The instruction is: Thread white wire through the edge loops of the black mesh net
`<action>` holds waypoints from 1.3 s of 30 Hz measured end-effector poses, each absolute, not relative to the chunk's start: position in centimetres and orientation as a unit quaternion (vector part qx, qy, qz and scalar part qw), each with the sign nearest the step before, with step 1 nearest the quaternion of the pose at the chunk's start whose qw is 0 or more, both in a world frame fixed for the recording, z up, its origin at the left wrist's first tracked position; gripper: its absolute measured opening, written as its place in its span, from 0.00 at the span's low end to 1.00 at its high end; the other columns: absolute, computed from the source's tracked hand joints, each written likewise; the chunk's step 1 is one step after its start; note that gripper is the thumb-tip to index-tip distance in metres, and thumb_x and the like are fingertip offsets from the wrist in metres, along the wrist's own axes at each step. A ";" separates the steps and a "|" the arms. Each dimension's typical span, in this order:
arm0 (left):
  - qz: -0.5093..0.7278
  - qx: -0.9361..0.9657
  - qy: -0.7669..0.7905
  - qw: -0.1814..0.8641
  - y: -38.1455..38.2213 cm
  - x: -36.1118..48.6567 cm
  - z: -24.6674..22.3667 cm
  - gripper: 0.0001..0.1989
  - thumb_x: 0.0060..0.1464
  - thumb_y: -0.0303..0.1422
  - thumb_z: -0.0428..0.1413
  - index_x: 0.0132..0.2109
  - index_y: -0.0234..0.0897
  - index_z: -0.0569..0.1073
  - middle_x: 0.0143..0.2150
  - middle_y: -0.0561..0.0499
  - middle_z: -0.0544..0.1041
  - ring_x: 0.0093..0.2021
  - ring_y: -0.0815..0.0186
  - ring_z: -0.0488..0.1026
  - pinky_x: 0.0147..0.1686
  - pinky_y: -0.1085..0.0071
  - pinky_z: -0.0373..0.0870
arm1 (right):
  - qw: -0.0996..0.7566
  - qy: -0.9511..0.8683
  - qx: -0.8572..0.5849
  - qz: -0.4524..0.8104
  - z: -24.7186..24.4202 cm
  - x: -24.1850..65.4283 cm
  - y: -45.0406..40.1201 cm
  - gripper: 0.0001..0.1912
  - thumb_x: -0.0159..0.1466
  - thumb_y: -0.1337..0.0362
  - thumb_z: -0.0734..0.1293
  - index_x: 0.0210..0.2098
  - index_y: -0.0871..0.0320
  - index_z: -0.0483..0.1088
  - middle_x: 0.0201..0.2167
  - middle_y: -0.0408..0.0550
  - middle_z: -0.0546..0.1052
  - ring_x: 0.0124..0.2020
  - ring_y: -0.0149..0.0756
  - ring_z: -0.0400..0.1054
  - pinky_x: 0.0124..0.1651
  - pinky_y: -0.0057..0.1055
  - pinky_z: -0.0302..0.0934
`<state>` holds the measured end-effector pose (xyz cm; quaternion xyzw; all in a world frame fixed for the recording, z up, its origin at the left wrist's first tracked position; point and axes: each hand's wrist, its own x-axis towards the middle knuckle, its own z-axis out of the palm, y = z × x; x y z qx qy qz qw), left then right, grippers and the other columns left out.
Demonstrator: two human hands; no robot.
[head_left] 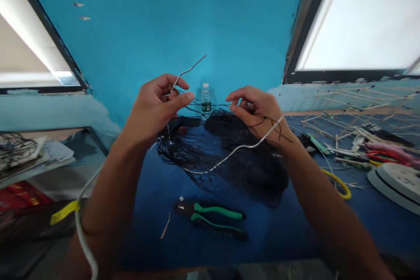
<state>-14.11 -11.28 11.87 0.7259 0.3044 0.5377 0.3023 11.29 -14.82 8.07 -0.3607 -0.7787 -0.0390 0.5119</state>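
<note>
My left hand (160,100) is raised over the table, its fingers closed on a bent silvery wire (187,71) whose tip points up and right. Thin dark strands run across from it to my right hand (252,105), whose thumb and forefinger pinch them. Dark netting (203,157) hangs and lies below and between both hands, and some strands loop over my right wrist. A pale twisted wire (229,155) curves through the netting up to the right wrist. Pliers with green and black handles (216,218) lie nearer to me on the blue table (269,236).
Behind the netting stands a small clear bottle (206,100). At the right are thin sticks (354,109), red-handled tools (387,155), a yellow ring (339,183) and a white device (397,183). A white cable (80,232) passes my left forearm.
</note>
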 end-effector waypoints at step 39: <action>0.547 0.749 0.338 0.158 -13.9 -9.3 10.0 0.10 0.60 0.38 0.59 0.33 0.38 0.81 0.20 0.56 0.68 0.19 0.72 0.57 0.18 0.71 0.54 | 0.645 -0.653 -0.386 0.092 8.3 5.4 -13.7 0.04 0.63 0.69 0.64 0.37 0.54 0.67 0.14 0.31 0.55 0.16 0.26 0.47 0.23 0.29 0.43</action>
